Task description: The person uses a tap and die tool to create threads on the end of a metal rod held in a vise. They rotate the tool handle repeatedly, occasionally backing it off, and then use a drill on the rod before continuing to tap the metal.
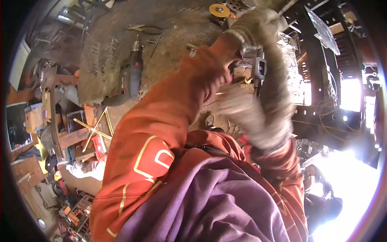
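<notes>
My left hand [256, 26], in a pale knitted work glove, reaches to the far right of the bench beneath its orange sleeve. Its fingers are smeared by motion, so any grip is hidden. My right hand [252, 117], gloved alike, is heavily blurred nearer my body; whether it holds anything does not show. Between the two hands stands a grey metal fitting [260, 68] with a slot, looking like part of a vise or clamp. Just left of my left hand lies a tool with a round yellow disc [219, 10], perhaps an angle grinder.
On the worn bench top [96, 28] lie a dark power drill [132, 72], pliers [145, 28] and a thin metal bolt [155, 46]. Cluttered wooden shelving [72, 139] stands to the left, with yellow sticks [96, 129] across it. Dark perforated steel beams [326, 121] run along the right.
</notes>
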`<act>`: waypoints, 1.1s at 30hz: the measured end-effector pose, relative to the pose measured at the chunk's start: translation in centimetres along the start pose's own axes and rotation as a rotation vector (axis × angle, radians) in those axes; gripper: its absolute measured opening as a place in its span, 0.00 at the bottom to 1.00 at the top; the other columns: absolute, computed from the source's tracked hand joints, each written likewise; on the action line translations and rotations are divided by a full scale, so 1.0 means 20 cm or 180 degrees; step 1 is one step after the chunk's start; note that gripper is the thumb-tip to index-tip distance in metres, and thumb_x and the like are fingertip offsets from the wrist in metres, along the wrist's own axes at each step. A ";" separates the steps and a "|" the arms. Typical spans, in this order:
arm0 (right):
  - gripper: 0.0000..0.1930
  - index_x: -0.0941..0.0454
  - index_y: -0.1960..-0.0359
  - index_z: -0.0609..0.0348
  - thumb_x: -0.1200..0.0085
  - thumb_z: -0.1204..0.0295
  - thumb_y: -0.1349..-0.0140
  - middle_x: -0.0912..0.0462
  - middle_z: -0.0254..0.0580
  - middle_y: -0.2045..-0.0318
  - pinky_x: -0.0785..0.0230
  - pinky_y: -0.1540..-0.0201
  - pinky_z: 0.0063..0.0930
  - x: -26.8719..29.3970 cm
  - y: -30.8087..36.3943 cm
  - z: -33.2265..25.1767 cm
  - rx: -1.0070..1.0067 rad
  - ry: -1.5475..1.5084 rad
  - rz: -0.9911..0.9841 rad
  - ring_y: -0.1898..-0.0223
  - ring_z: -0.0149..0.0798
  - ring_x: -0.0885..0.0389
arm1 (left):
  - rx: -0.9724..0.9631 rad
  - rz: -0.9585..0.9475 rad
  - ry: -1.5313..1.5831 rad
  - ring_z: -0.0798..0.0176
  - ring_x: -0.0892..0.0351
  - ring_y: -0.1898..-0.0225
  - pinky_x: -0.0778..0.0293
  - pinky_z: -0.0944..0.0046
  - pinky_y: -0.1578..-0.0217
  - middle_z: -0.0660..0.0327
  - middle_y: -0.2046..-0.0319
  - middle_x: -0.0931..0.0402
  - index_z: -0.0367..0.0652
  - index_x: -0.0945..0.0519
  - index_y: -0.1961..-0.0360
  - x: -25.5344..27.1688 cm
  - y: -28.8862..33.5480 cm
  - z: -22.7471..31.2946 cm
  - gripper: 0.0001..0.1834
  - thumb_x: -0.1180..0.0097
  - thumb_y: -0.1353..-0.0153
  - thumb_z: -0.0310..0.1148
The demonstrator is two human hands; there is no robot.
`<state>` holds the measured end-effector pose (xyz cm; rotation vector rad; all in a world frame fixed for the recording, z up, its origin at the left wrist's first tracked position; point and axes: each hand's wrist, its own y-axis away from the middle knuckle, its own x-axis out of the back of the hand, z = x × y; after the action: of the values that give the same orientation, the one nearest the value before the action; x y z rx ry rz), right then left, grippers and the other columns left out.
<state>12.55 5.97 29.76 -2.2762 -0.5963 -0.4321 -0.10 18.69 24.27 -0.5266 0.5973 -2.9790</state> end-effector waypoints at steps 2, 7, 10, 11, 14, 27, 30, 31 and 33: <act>0.33 0.34 0.27 0.63 0.38 0.68 0.32 0.27 0.54 0.32 0.33 0.36 0.42 0.12 -0.18 0.15 0.0529 0.0161 0.0099 0.36 0.52 0.25 | 0.0833 0.0621 0.0105 0.53 0.12 0.57 0.20 0.54 0.50 0.54 0.64 0.12 0.40 0.13 0.60 0.09 0.20 0.11 0.16 0.40 0.34 0.44; 0.34 0.34 0.27 0.63 0.38 0.66 0.32 0.27 0.53 0.33 0.33 0.35 0.41 0.12 -0.12 0.35 0.0037 0.0726 -0.0421 0.35 0.51 0.26 | -0.0257 0.1379 -0.0683 0.52 0.14 0.59 0.21 0.52 0.50 0.54 0.65 0.14 0.41 0.13 0.61 0.01 0.80 0.41 0.15 0.41 0.34 0.43; 0.34 0.34 0.27 0.63 0.38 0.65 0.32 0.26 0.53 0.33 0.33 0.35 0.41 0.01 0.05 0.46 -0.0153 0.0621 -0.0641 0.35 0.50 0.26 | -0.0177 0.1398 -0.1417 0.51 0.15 0.60 0.21 0.51 0.51 0.54 0.66 0.14 0.41 0.14 0.62 -0.09 0.85 0.41 0.15 0.41 0.34 0.42; 0.34 0.34 0.27 0.63 0.38 0.65 0.32 0.26 0.53 0.33 0.33 0.35 0.41 0.02 0.06 0.48 -0.0174 0.0661 -0.0735 0.35 0.50 0.26 | -0.0199 0.1483 -0.1522 0.51 0.15 0.61 0.21 0.51 0.51 0.54 0.66 0.15 0.41 0.14 0.62 -0.09 0.84 0.40 0.15 0.41 0.34 0.42; 0.35 0.34 0.27 0.63 0.38 0.64 0.32 0.26 0.53 0.33 0.33 0.34 0.40 0.03 0.07 0.52 -0.0199 0.0736 -0.0874 0.35 0.49 0.26 | -0.0273 0.1538 -0.1740 0.51 0.16 0.62 0.22 0.50 0.51 0.54 0.67 0.15 0.42 0.14 0.62 -0.08 0.77 0.38 0.14 0.42 0.34 0.42; 0.37 0.35 0.26 0.64 0.37 0.60 0.31 0.25 0.53 0.33 0.34 0.33 0.39 0.10 0.09 0.48 -0.0490 0.0811 -0.0839 0.33 0.46 0.27 | -0.0887 -0.1119 -0.1810 0.52 0.15 0.54 0.21 0.51 0.50 0.57 0.58 0.14 0.45 0.13 0.59 -0.18 -0.08 -0.31 0.17 0.42 0.35 0.47; 0.37 0.35 0.26 0.65 0.37 0.59 0.31 0.25 0.53 0.33 0.34 0.32 0.39 0.14 0.03 0.42 -0.0468 0.0637 -0.0556 0.33 0.46 0.27 | 0.0101 -0.0694 -0.1524 0.53 0.14 0.56 0.20 0.49 0.52 0.56 0.58 0.14 0.46 0.12 0.59 -0.03 0.16 -0.09 0.17 0.38 0.38 0.47; 0.37 0.35 0.26 0.65 0.37 0.58 0.31 0.24 0.53 0.33 0.34 0.32 0.38 0.11 -0.03 0.45 -0.0363 0.0488 -0.0545 0.33 0.45 0.27 | 0.0394 -0.0196 -0.1246 0.52 0.15 0.54 0.21 0.47 0.51 0.55 0.57 0.15 0.46 0.13 0.57 0.08 0.28 -0.07 0.18 0.38 0.38 0.48; 0.38 0.35 0.26 0.65 0.37 0.58 0.31 0.24 0.53 0.34 0.34 0.32 0.38 0.18 -0.10 0.43 -0.0302 0.0530 -0.0433 0.33 0.45 0.27 | 0.0354 0.0851 -0.0486 0.49 0.18 0.51 0.24 0.42 0.48 0.53 0.53 0.17 0.44 0.15 0.53 0.12 0.48 0.12 0.21 0.38 0.39 0.49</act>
<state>15.61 14.50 26.88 -2.2683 -0.6596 -0.7229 -1.69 8.56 23.51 -0.6055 0.4462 -2.6732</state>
